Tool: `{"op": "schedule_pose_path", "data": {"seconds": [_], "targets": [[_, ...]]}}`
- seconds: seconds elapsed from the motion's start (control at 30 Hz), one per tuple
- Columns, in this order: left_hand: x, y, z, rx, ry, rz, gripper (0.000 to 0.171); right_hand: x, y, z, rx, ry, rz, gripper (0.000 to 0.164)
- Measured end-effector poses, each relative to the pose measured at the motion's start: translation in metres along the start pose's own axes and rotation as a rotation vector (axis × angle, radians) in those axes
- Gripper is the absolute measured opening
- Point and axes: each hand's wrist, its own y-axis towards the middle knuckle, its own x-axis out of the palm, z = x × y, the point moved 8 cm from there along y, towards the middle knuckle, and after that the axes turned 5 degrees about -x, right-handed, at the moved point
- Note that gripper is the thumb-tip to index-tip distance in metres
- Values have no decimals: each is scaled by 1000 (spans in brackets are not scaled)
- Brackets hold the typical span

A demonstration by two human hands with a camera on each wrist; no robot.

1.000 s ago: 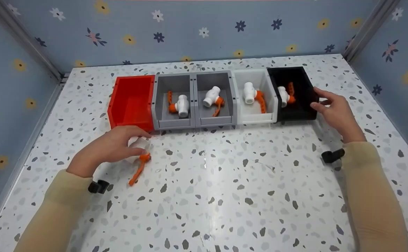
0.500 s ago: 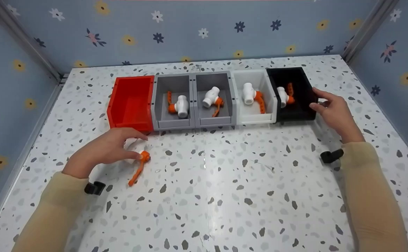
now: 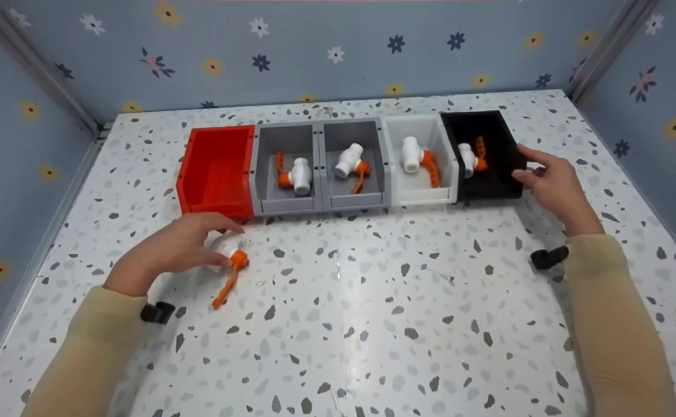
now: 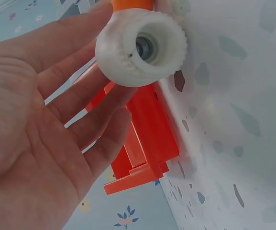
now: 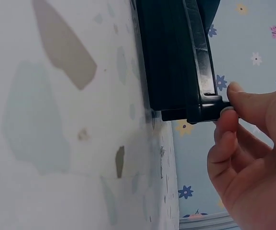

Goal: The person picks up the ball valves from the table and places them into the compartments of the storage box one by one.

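A ball valve with an orange lever handle point(image 3: 238, 259) lies on the speckled table in front of the red bin point(image 3: 216, 168). My left hand point(image 3: 172, 246) is beside it, thumb tip right at the valve and the other fingers loosely extended past it. In the left wrist view the valve's white round socket point(image 4: 123, 52) faces the camera, overlapping the fingers. At the far right, my right hand point(image 3: 558, 188) pinches the side rim of the black bin point(image 3: 503, 145) between thumb and forefinger. The right wrist view shows that grip on the bin's black rim point(image 5: 209, 106).
Between the red and black bins stand two grey bins point(image 3: 288, 205) and a white bin point(image 3: 424, 196), all in one row. Each of these and the black bin holds a similar white-and-orange valve. Flowered panels point(image 3: 338, 75) wall the table at back and sides.
My left hand has drawn back slightly to the left, uncovering more of the valve's white body. The valve stays where it was. My right hand keeps its grip on the black bin.
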Motion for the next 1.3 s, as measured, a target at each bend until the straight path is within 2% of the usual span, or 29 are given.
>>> {"op": "schedule_pose_path", "data": {"seconds": [0.33,0.43,0.6,0.77,0.97,1.3], "targets": [[3,-2,-5,-12,-30,-30,58,2,1,0,23,31,-1,61],[7,-3,-7,-38,-40,-55,64,3,1,-1,22,41,0,60],[12,-5,-9,-43,-28,-87,74,3,1,-1,34,63,3,60],[11,-5,-9,-24,-6,-72,77,3,0,0,43,65,-1,60],[11,-7,-10,-22,-10,-71,80,3,-1,-1,16,42,-3,60],[8,-7,-13,-9,-18,-42,78,2,0,0,21,39,3,60]]}}
